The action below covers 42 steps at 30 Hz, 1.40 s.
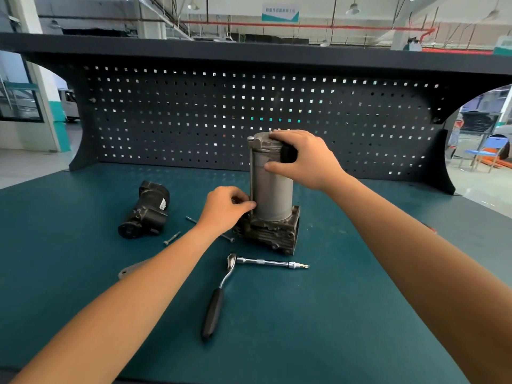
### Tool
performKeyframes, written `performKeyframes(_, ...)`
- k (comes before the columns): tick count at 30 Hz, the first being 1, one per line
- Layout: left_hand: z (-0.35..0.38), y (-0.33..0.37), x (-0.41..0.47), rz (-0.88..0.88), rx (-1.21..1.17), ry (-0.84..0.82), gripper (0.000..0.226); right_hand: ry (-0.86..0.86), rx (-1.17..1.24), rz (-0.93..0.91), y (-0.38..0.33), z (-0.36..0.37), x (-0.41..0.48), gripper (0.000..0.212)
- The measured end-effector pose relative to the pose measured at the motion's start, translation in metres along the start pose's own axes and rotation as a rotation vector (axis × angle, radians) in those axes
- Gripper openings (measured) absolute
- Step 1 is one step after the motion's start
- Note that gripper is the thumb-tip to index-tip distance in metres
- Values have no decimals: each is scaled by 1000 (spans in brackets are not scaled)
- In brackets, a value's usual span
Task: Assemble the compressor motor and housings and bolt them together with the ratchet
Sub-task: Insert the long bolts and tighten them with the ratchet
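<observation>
The smooth grey metal motor cylinder (pixel 273 192) stands upright at the middle of the teal tabletop (pixel 360 273), seated in the ribbed, cast grey base housing (pixel 274 231). The right hand (pixel 304 159) is clamped over the cylinder's cast end cap, fingers curled across the top and thumb against the side. This is probably to keep the stack from tipping or turning. The left hand (pixel 224 209) is closed, fingertips pinching the lower end of a long thin silver through-bolt (pixel 251 176) that runs down the cylinder's left side, apparently guiding it into the base.

The chrome ratchet with a black handle (pixel 221 289) lies untouched just in front, handy for tightening. A black cast second housing (pixel 146 210) lies on its side to the left, not yet fitted, with a loose silver bolt (pixel 171 238) beside it.

The cylinder wall looks dull and scuffed, and its cap carries a black block under the right palm.
</observation>
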State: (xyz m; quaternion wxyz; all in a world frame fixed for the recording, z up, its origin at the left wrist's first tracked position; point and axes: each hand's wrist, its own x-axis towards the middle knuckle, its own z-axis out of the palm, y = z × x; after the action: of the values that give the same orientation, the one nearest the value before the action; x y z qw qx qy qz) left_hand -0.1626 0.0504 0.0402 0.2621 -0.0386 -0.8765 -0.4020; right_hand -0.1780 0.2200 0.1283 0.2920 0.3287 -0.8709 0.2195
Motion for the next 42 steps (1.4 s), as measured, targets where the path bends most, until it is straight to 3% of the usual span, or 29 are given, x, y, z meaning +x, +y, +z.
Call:
performKeyframes(10, -9, 2, 0, 58, 103, -82, 24, -7, 1, -5, 0, 0, 1, 62)
performKeyframes(13, -19, -5, -6, 23, 33, -82, 29, -8, -8, 17, 1, 0, 0, 68)
performKeyframes(19, -69, -41, -24, -40, 70, -81, 5, 34, -62, -11, -1, 3, -2, 61)
performKeyframes(26, -119, -80, -36, -224, 264, -163, 18, 72, -121, -11, -4, 7, -1, 61)
performKeyframes(32, -84, -73, -31, -102, 379, -190, 15, 95, -228, -19, -7, 12, 2, 59)
performKeyframes(42, 13, -53, -5, -3, 783, -475, 25, 108, -448, 60, -22, 23, 11, 55)
